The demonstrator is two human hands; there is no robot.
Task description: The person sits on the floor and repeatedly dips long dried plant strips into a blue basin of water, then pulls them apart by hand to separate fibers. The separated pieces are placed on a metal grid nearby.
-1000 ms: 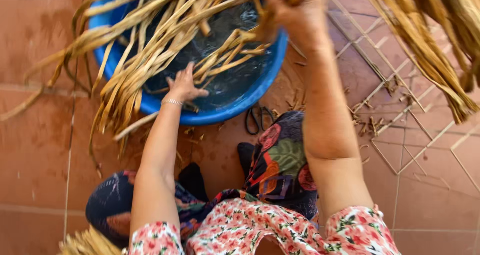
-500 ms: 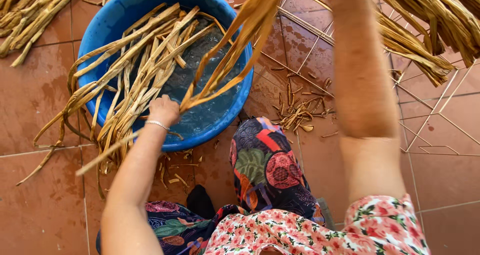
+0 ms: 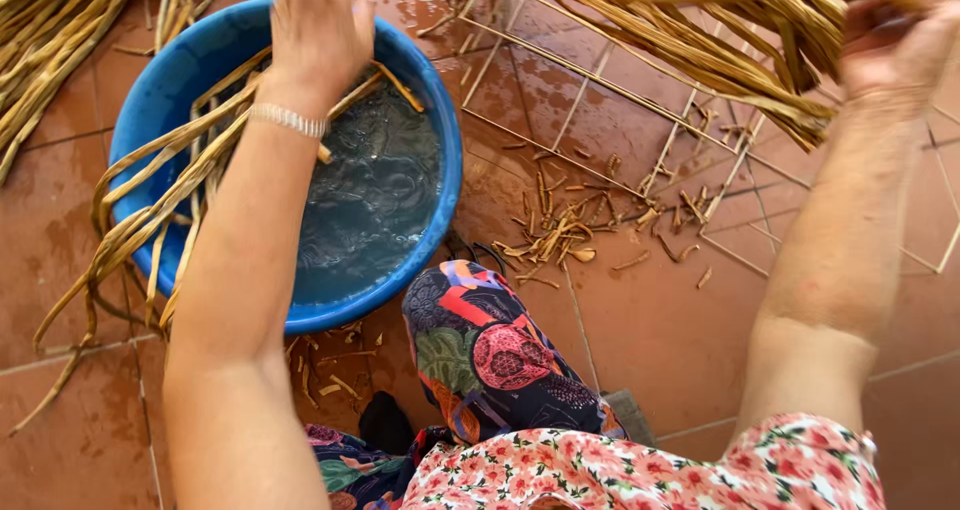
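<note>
A bundle of dried reed strips [image 3: 700,40] is gripped in the clenched fingers of the right hand [image 3: 890,45] and kept lifted above the wire rack [image 3: 600,100], apparently for draining. The left hand [image 3: 315,30] is reached over the blue water basin [image 3: 440,200], where more soaking strips [image 3: 170,200] lie below its fingers; their grip cannot be made out.

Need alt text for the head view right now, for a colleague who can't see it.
Seen from above, the left hand reaches over a blue basin of water draped with long tan plant strips, while the right hand grips a bundle of dried strips above a wire frame on a reddish tiled floor.
</note>
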